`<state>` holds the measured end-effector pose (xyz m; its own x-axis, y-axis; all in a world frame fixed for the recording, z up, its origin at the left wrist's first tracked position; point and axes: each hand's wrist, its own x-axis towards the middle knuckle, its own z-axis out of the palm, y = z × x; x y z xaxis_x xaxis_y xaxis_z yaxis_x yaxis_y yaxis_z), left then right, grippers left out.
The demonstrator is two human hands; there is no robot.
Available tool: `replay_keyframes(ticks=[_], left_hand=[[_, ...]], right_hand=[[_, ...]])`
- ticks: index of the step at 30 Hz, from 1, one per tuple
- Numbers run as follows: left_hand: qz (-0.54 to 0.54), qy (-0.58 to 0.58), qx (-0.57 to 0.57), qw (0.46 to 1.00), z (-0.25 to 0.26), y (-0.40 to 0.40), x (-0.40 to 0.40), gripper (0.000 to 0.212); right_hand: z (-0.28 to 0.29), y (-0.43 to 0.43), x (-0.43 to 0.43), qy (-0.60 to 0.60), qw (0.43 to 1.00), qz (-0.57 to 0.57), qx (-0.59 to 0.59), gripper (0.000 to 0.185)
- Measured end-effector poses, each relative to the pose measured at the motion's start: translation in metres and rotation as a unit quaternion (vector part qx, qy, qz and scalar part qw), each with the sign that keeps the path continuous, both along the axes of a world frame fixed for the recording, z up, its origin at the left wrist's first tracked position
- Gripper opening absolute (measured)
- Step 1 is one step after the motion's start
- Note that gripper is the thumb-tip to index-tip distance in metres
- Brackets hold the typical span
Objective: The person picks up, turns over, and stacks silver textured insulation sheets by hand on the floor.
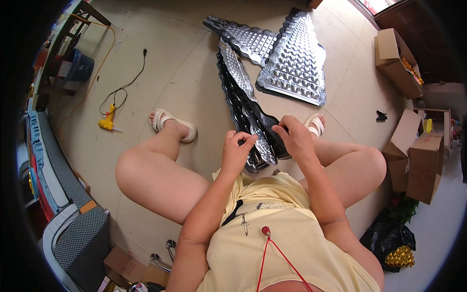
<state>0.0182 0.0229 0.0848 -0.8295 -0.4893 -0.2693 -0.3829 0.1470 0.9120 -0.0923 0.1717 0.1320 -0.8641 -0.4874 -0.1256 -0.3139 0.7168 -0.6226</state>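
Note:
A long folded panel (242, 98) of thin embossed plastic, black on one face and shiny silver on the other, stands on edge between my legs. Its scalloped edges run from the floor ahead up towards my lap. My left hand (237, 149) pinches with thumb and forefinger at the silver strip near its close end. On the other side, my right hand (294, 138) has its thumb and fingers on the black edge. Exactly what lies between the fingertips is small and partly hidden. Beyond, a broad silver panel (295, 69) overlaps a narrower silver panel (248, 38) on the floor.
A yellow glue gun (107, 122) with a black cord lies on the tiled floor to the left. A mesh chair (82, 233) and a dark bucket (82, 65) stand further left. At right are cardboard boxes (425, 164) and a black plastic bag (386, 235).

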Motion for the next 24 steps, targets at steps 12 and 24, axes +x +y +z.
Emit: replay_keyframes(ticks=[12, 24], left_hand=[[0.040, -0.029, -0.021, 0.999, -0.001, 0.005, -0.004, 0.044], [0.150, -0.051, 0.128, 0.979, -0.031, -0.006, 0.001, 0.060]], right_hand=[[0.017, 0.001, 0.013, -0.065, 0.989, 0.132, -0.001, 0.027], [0.013, 0.028, -0.016, 0.195, 0.980, -0.017, -0.010, 0.011]])
